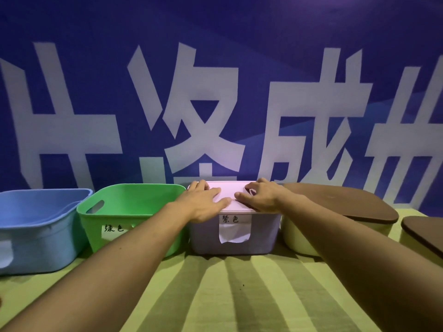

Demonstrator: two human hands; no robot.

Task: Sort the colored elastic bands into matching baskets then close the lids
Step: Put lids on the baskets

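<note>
A purple basket [261, 238] with a paper label stands in the middle of the row, and a pink lid [231, 191] lies on top of it. My left hand [203, 202] rests flat on the lid's left half with fingers spread. My right hand [257, 197] presses on the lid's right half with its fingers bent. The green basket [115, 212] to the left stands without a lid, as does the blue basket [36, 226] at the far left. No elastic bands are in sight.
Right of the purple basket stands a cream basket [297, 238] under a brown lid [335, 202]. Another brown-lidded basket [424, 236] sits at the right edge. All stand on a green striped cloth [227, 291] before a blue banner wall [215, 92].
</note>
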